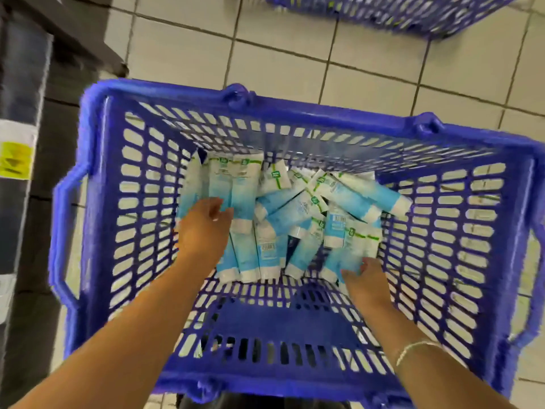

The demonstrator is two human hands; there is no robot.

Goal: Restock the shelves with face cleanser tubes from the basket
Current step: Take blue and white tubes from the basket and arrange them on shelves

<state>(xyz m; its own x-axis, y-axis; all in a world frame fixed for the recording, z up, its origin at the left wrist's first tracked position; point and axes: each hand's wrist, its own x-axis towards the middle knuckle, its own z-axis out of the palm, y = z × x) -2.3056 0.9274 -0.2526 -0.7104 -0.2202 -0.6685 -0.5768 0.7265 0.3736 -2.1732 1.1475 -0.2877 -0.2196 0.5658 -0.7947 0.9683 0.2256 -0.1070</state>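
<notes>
A second blue basket point(395, 13) sits on the tiled floor point(295, 60).

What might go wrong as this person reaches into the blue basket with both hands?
The tubes lie in a loose criss-crossed heap, so lifting one could drag or tip its neighbours. The right hand touches a tube at the heap's near edge; a weak grip there might let it slip. The left hand hovers over upright tubes and could knock them flat. The basket has slotted walls that may snag a tube.

A floor of pale square tiles point(368, 39) with dark grout carries a blue slotted plastic basket point(97, 178) at the centre. A second blue basket point(413, 13) stands on the tiles at one o'clock, well apart.
</notes>
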